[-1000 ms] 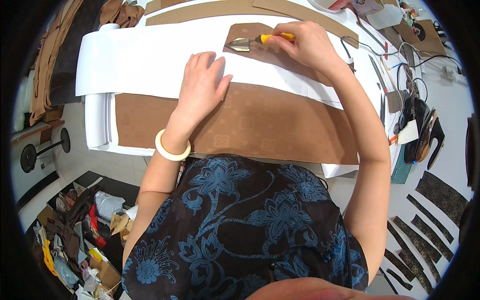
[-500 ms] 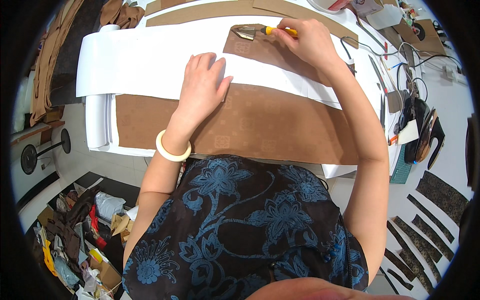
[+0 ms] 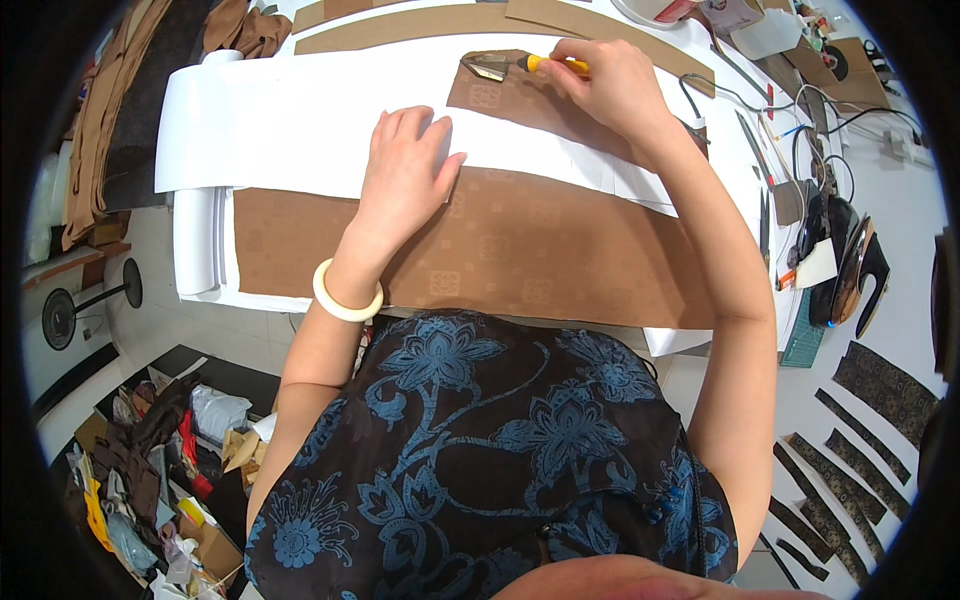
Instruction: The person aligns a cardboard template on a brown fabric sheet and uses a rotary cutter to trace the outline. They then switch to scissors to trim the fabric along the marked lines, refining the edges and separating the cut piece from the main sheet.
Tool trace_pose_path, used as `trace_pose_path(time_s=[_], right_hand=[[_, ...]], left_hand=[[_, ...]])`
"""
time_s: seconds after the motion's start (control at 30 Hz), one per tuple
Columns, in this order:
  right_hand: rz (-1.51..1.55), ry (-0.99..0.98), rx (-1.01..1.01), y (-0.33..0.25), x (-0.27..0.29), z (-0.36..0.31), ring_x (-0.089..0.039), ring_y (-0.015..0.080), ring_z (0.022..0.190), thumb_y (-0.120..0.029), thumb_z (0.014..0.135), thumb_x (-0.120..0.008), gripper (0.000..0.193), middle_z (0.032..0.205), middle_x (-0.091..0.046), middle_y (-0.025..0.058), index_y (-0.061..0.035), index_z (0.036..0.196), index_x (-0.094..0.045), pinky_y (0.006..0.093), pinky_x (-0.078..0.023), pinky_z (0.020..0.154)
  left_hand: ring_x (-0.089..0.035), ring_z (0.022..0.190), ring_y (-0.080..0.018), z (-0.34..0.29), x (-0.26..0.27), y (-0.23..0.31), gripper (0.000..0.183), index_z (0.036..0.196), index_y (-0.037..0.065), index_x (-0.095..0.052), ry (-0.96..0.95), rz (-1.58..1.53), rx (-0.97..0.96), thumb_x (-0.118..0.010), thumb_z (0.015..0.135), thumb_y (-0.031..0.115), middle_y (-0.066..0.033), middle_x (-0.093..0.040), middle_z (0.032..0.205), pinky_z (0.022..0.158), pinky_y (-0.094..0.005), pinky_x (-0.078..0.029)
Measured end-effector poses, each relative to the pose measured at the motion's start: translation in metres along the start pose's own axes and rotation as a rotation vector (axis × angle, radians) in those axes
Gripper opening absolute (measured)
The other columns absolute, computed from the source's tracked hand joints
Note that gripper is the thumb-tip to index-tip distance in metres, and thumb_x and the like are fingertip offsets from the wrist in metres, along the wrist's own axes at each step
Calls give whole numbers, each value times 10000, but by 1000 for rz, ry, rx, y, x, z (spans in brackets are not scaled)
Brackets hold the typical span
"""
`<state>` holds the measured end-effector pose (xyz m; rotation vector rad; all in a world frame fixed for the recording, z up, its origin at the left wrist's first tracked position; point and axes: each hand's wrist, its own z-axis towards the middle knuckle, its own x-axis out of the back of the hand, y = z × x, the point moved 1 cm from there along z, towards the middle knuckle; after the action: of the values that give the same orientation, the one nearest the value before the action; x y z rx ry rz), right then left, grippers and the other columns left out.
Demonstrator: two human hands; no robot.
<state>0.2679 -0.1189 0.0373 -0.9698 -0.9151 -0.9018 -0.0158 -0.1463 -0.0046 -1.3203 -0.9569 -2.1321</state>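
Note:
My right hand (image 3: pixel 612 85) is closed around the yellow handle of a tool (image 3: pixel 534 63) with a dark neck and a pointed, shiny metal head. The exact kind of tool I cannot make out. Its head rests over the left end of a small brown patterned fabric piece (image 3: pixel 540 105), which lies on white paper (image 3: pixel 285 120). My left hand (image 3: pixel 408 160), a pale bangle on its wrist, lies flat with fingers stretched out on the paper. Below that hand's fingers, nearer me, spreads a larger brown patterned fabric piece (image 3: pixel 500 250).
Long brown strips (image 3: pixel 430 28) run along the far edge. Cables (image 3: pixel 800 100), thin tools and an iron (image 3: pixel 858 270) crowd the right side. A paper roll (image 3: pixel 195 240) is at the left, with a box of scraps (image 3: pixel 150 470) below. Dark patterned strips (image 3: pixel 850 470) lie at lower right.
My right hand and the tool have shifted slightly to the left. My left hand stays in place on the paper.

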Motion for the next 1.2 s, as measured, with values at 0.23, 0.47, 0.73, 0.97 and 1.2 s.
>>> trace_pose_path(time_s=[0.23,0.47,0.73,0.97,1.2], right_hand=[[24,-44,-13,-3,5,-4,-705,324,682,-359,965,-726,267,705,-726,117,-102,933,-794,441,-554,661],[75,-70,101,1,10,-7,-697,330,695,-387,936,-754,276,745,-737,119,-115,938,-797,437,-549,665],[118,-118,124,-3,8,-4,-696,325,714,-401,953,-741,298,798,-759,120,-123,1022,-825,426,-552,681],[79,-120,77,-3,24,-21,-701,314,751,-363,949,-742,266,808,-758,107,-113,1005,-813,412,-550,707],[50,-127,28,13,38,-50,-693,306,716,-349,946,-742,252,779,-744,94,-104,960,-795,402,-540,668]], left_hand=[[-595,1183,-374,0,-1,0,378,1223,-9,-697,-2,1,-5,-783,918,196,-201,-635,1268,1048,-488,-481],[-588,1209,-384,-1,-2,-1,380,1226,-7,-694,5,15,-5,-780,922,204,-198,-633,1277,1083,-497,-456],[-586,1201,-379,-1,-1,-1,378,1226,-5,-695,-9,11,12,-777,925,208,-196,-632,1277,1079,-491,-459],[-585,1216,-381,4,0,-1,393,1242,-9,-689,-9,-20,-4,-775,930,212,-201,-628,1283,1076,-485,-469],[-480,1439,-385,20,-4,-2,511,1388,-25,-603,-78,-48,-122,-710,987,273,-237,-531,1512,1221,-470,-380]])
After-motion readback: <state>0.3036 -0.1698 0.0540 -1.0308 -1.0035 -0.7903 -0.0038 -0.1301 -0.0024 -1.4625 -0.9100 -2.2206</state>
